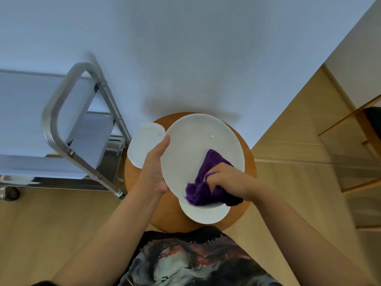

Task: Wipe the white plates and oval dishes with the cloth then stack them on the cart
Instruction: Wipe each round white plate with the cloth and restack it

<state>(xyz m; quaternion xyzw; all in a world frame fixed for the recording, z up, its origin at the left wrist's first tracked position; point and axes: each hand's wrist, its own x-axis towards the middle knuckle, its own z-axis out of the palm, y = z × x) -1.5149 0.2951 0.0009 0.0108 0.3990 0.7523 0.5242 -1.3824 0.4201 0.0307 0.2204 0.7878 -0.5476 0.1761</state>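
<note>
Two hands work over a round wooden stool [245, 201] that stands against a white wall [195, 48]. The left hand [153, 168] grips the left rim of a large white oval dish [198, 141], thumb lying along the edge and the fingers hidden behind it, holding the dish tilted up above the stool. The right hand [224, 178] has its fingers curled tight round a bunched purple cloth [206, 182], which presses on the lower right of the dish's inner face. Beneath the dish, a round white plate [204, 213] rests on the stool's near side, and another white dish [144, 145] sits at its left edge. Left of the stool stands a steel cart [61, 124] with a tubular handle.
</note>
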